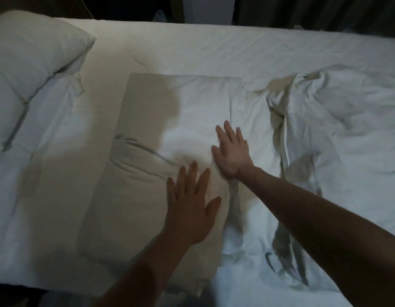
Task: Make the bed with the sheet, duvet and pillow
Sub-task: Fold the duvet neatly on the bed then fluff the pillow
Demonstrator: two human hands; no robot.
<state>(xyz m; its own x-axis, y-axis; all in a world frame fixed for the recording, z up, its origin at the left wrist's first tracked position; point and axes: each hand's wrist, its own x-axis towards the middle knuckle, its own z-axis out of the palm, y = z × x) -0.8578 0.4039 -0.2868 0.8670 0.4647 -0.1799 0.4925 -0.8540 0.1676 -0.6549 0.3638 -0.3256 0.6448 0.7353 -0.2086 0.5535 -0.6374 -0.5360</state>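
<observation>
Both palms are pressing flat, fingers spread, gripping nothing — left hand [190,204] and right hand [232,151] smoothing the folded duvet [161,120] mid-bed. 1 pillow [35,63] is waiting far left. Best stroking outward — chasing wrinkles toward the edges.

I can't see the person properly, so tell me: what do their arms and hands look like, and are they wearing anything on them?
Both forearms are bare, with no sleeves in view. The left hand and right hand wear no gloves, and I see no watch, ring or bracelet, though the dim light blurs fine detail.

Single head-worn view from the bedside, angled steeply down and close over the bed [214,41], across its width
</observation>
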